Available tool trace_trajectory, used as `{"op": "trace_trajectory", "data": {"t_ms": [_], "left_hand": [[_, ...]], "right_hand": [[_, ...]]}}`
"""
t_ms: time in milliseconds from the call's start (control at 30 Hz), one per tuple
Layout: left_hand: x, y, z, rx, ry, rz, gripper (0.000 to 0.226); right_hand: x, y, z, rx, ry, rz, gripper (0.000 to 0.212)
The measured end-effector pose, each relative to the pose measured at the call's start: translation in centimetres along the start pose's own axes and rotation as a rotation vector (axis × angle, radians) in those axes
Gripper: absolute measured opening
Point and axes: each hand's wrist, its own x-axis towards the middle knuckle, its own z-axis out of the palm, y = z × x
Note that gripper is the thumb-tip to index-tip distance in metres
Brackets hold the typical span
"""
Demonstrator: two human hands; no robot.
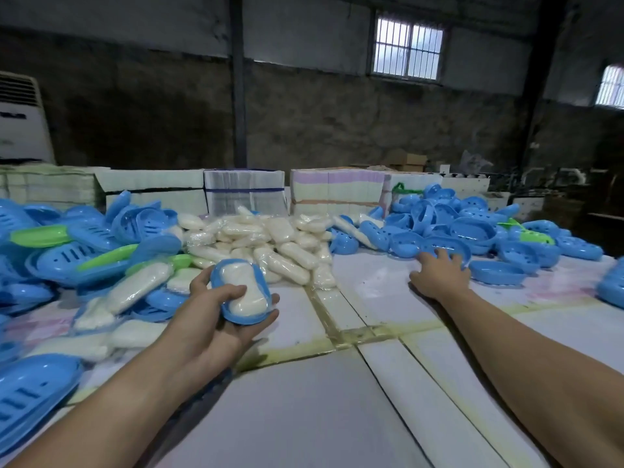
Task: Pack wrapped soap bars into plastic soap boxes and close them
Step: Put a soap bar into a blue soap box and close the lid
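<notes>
Head view: the left hand (pixel 216 319) cups a blue soap box base (pixel 241 292) from below, fingers curled round its rim and thumb pressed on the wrapped soap bar (pixel 243 288) lying inside it, with no lid on. Across the table, the right hand (pixel 439 275) lies spread, fingers down on a perforated blue lid (pixel 445 248) at the edge of the right-hand pile of blue shells (pixel 472 224). Between both hands, further back, sits a heap of wrapped bars (pixel 270 238); more blue and green shells (pixel 67 241) crowd the left side. White sheets joined with yellowish tape (pixel 337 339) cover the tabletop (pixel 304 417). Banded stacks of flat cartons (pixel 244 190) line the far edge, before a dark wall with a barred window (pixel 407 49).
</notes>
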Motion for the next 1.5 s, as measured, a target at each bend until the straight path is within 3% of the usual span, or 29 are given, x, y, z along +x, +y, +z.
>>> {"op": "trace_trajectory", "data": {"t_ms": [100, 467, 700, 833, 967, 1067, 1167, 1233, 1367, 1433, 1500], "left_hand": [[-0.2, -0.5, 0.2, 0.029, -0.017, -0.019, 0.054], [-0.4, -0.9, 0.2, 0.092, -0.022, -0.027, 0.052], [-0.1, -0.5, 0.0, 0.054, -0.023, -0.039, 0.060], [0.3, -0.4, -0.2, 0.020, -0.016, -0.040, 0.049], [0.1, -0.1, 0.0, 0.006, -0.029, -0.050, 0.050], [0.0, 0.0, 0.1, 0.014, -0.064, -0.059, 0.058], [-0.1, 0.2, 0.0, 0.004, -0.049, -0.063, 0.062], [0.0, 0.2, 0.0, 0.000, -0.020, -0.050, 0.053], [0.0, 0.3, 0.3, 0.003, 0.055, -0.015, 0.042], [0.1, 0.4, 0.3, 0.009, 0.065, 0.000, 0.040], [-0.1, 0.5, 0.2, -0.001, 0.023, -0.017, 0.039]], "right_hand": [[1.2, 1.0, 0.6, 0.016, -0.063, 0.097, 0.052], [2.7, 0.9, 1.1, 0.001, -0.158, 0.083, 0.053], [2.3, -0.3, 0.5, -0.079, 0.020, -0.097, 0.031], [1.7, -1.2, -0.2, -0.056, 0.082, -0.178, 0.016], [0.7, -2.1, -0.8, 0.047, 0.046, -0.215, 0.039], [-0.5, -4.1, -1.7, 0.245, 0.043, -0.296, 0.041], [-3.4, -7.2, -3.5, 0.659, -0.027, -0.363, 0.037], [-6.1, -9.6, -5.5, 1.061, -0.209, -0.357, 0.036], [-10.4, -14.2, -8.4, 1.778, -0.738, -0.294, 0.032], [-12.1, -15.5, -8.7, 2.009, -0.946, -0.239, 0.031], [-13.6, -16.2, -8.1, 2.070, -1.014, -0.235, 0.030]]}}
